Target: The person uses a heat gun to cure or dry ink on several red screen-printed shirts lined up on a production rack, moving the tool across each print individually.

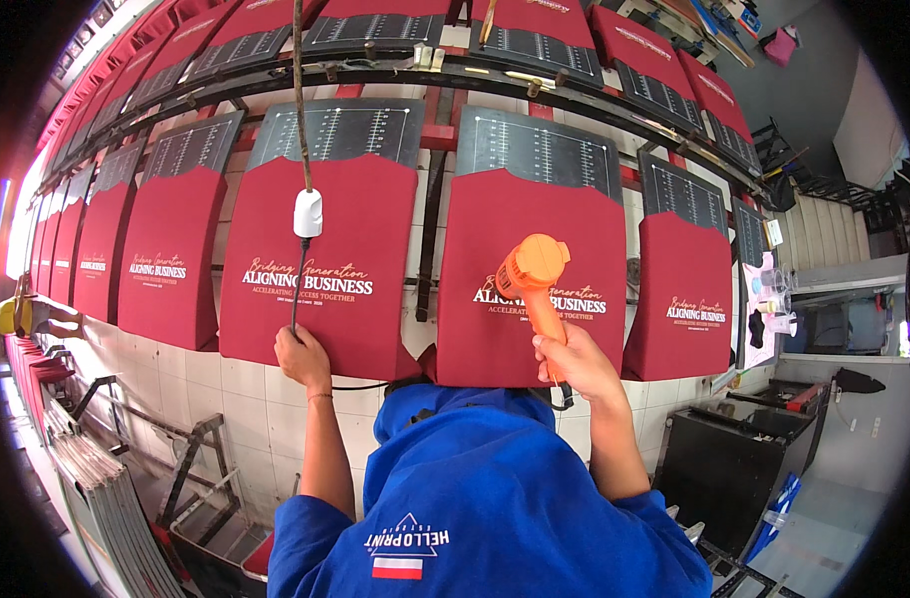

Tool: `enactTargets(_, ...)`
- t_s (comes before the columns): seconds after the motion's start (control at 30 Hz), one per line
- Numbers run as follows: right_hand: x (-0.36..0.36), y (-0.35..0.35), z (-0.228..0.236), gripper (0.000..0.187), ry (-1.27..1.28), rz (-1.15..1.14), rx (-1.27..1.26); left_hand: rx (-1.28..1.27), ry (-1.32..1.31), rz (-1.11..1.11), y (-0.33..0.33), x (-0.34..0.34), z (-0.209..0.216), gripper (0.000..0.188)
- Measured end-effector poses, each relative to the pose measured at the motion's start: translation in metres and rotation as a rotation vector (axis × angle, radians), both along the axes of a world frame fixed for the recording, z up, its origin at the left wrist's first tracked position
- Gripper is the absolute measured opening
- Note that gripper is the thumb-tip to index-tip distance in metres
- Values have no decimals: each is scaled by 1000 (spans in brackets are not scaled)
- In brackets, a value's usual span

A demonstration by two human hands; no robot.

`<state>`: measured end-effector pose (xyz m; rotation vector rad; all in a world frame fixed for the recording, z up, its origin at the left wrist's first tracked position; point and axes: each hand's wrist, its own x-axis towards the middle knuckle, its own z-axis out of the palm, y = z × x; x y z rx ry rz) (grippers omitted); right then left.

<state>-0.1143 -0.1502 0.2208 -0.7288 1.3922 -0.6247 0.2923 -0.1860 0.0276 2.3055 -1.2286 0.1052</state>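
My right hand (583, 365) is wrapped round the handle of an orange hair dryer (537, 261). Its head is over a dark red T-shirt (490, 224) and covers part of the printed lettering. On the left, my left hand (303, 357) has its fingers closed on a thin black cable (298, 289). That cable runs up to a white socket connector (307, 213), which hangs from a cord (301, 100) above. Behind the cable lies another dark red T-shirt (365, 219) with the same white and gold print. Both shirts are stretched over dark boards marked with scales.
Several more red shirts on boards (166, 259) stretch along the row, with a second row beyond a dark metal rail (465, 75). Plastic cups (769, 299) stand at the right. A black cabinet (729, 468) is at lower right; stacked frames (106, 488) lean at lower left.
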Motion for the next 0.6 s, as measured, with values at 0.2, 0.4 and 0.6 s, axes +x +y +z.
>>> enactTargets(0.2,0,-2,2,25,-24,3,11,8,1,11,0,0,1,19)
enactTargets(0.4,2,-5,3,24,-58,18,30,10,-5,12,1,1,1,18)
enactTargets(0.6,2,-7,0,23,-56,41,35,-1,1,2,0,-1,3,17)
